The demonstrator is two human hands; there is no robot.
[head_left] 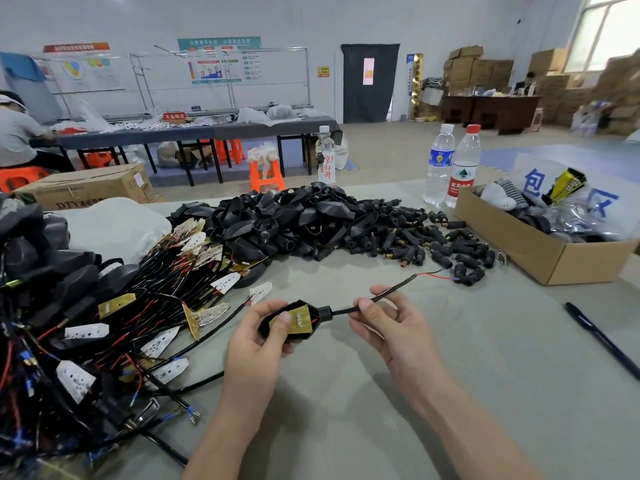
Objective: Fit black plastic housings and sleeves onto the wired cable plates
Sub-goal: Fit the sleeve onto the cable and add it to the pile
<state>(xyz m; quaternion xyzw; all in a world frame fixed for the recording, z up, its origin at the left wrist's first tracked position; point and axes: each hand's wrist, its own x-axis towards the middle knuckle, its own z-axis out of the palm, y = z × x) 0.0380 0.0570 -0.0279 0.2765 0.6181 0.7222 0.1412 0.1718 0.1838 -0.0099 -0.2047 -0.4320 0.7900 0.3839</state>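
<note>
One cardboard box (pixel 519 244) at right holds black parts and clear bags. Left hand (pixel 256 341) cups the black housing (pixel 320 315), thumb on the yellow plate (pixel 298 322) inside; right hand (pixel 391 323) pinches the cable (pixel 343 310) just past the housing's neck.

Black housing (pixel 277 327), gold plate (pixel 294 320), red-black wires (pixel 429 274), orange stool (pixel 265 176).

white walls (pixel 311 22), dark door (pixel 369 83), bright window (pixel 602 32)
</note>
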